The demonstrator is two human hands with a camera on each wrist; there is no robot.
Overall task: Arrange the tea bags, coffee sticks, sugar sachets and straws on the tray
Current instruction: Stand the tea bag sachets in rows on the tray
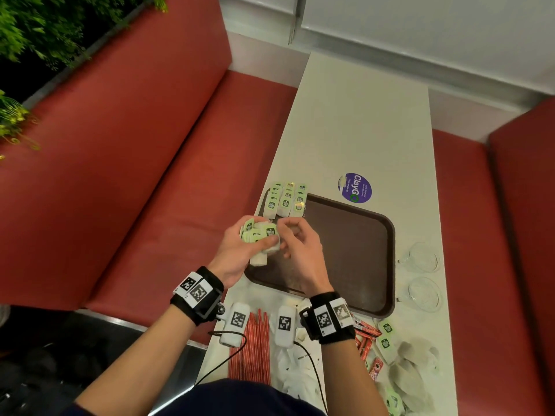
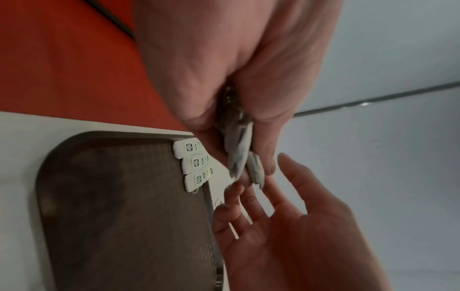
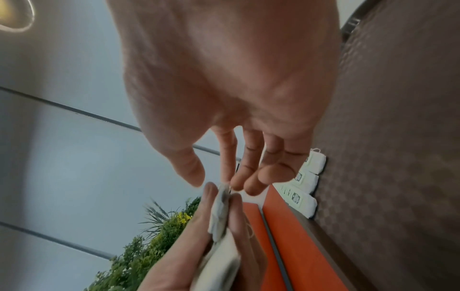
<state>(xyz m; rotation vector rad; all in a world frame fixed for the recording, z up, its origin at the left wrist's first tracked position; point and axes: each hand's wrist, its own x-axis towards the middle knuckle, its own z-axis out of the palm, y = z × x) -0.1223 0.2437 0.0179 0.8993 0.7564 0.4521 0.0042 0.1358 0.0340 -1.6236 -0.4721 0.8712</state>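
My left hand (image 1: 240,250) grips a fanned bunch of green-labelled tea bags (image 1: 259,235) just above the near-left part of the brown tray (image 1: 354,250). My right hand (image 1: 295,235) hovers beside it, fingers loosely extended, fingertips touching the bunch's edge (image 3: 222,189) without a clear pinch. Several tea bags lie in three overlapping rows (image 1: 286,199) at the tray's far-left corner. Red straws (image 1: 255,349) lie in front of the tray, under my wrists. Red coffee sticks (image 1: 365,334) and loose tea bags (image 1: 387,340) lie at the near right.
Two clear glass cups (image 1: 420,256) (image 1: 426,292) stand right of the tray. A purple sticker (image 1: 356,187) marks the table beyond it. Crumpled white plastic (image 1: 294,364) lies near the front edge. Red bench seats (image 1: 135,175) flank the narrow table.
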